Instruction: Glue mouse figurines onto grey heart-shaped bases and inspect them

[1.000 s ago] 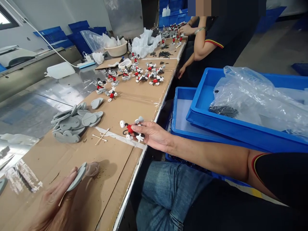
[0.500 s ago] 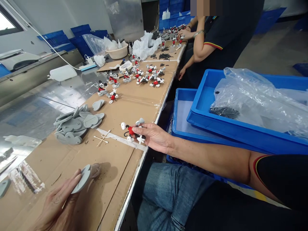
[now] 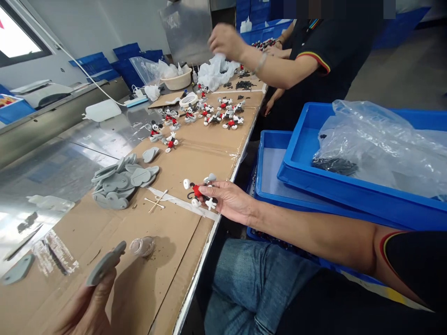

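My left hand [image 3: 91,300], low on the left, pinches a flat grey base plate [image 3: 106,264] by its edge, tilted above the cardboard. Just beyond it stands a small clear glass jar [image 3: 142,246]. Over the table's edge, my right hand [image 3: 230,200] is closed around a red, black and white mouse figurine [image 3: 198,191], which lies sideways with its white shoes pointing left. A heap of grey base plates [image 3: 115,184] rests farther up the cardboard. Crossed cotton swabs [image 3: 156,202] lie between the heap and the figurine.
More mouse figurines [image 3: 190,113] stand and lie along the cardboard [image 3: 206,153]. Blue trays [image 3: 296,177] holding plastic bags [image 3: 377,139] are stacked on the right. A co-worker's arm [image 3: 279,70] reaches over the far end. A loose grey plate [image 3: 19,270] lies at far left.
My left hand has turned the base plate, which now shows more edge-on, uncovering the jar. The co-worker's hand has risen and moved left. My right hand keeps its hold on the figurine.
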Demonstrator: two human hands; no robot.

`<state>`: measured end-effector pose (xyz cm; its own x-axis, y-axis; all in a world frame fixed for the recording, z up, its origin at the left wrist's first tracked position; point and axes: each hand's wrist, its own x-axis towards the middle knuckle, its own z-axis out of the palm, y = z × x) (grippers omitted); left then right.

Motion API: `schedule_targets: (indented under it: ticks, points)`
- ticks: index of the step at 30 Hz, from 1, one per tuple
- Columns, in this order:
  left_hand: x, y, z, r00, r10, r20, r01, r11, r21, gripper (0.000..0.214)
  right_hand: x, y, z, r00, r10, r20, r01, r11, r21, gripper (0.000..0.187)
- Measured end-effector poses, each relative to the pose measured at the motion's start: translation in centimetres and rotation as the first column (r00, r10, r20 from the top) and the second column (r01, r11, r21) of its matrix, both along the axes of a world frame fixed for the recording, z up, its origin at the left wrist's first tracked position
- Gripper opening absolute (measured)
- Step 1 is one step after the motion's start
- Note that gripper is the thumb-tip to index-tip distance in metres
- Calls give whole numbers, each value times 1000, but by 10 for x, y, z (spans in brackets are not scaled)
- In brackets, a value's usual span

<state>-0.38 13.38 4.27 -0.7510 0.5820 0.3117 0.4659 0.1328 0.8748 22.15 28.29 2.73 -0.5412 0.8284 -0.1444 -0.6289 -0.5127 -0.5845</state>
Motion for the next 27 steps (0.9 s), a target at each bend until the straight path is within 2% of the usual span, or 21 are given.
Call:
schedule_targets:
  ticks: [2,4,7,9,10,13,18,22,27]
  points:
    - [-7,0,0,996,62,63,-63,998,3,31,0,0,-1,1000,-6,7,6,1000,9,29]
    - [-10,-1,5,965,129,227,-130,991,-9,30,0,0,-1,1000,-7,16,6,1000,12,27]
    - [-7,-4,14,830,110,547,-155,987,38,15,0,0,-1,999,-11,32,11,1000,20,27]
    - [-3,-9,20,730,113,674,-186,982,37,5,0,0,-1,999,-14,38,13,1000,21,27]
    - [-1,-13,22,690,131,712,-201,979,15,9,0,0,-1,999,-15,39,15,1000,18,27]
    - [5,-27,27,598,215,772,-237,968,-87,14,0,-1,0,999,-17,51,16,1000,13,24]
    - [14,-48,30,509,282,813,-214,957,-198,8,2,-1,2,995,-16,96,16,1000,5,21]
    - [17,-57,26,489,304,818,-221,950,-221,9,2,0,1,995,-2,95,1,1000,5,24]
    - [19,-63,25,484,267,833,-180,962,-204,8,2,-1,1,996,20,91,-25,998,51,26]
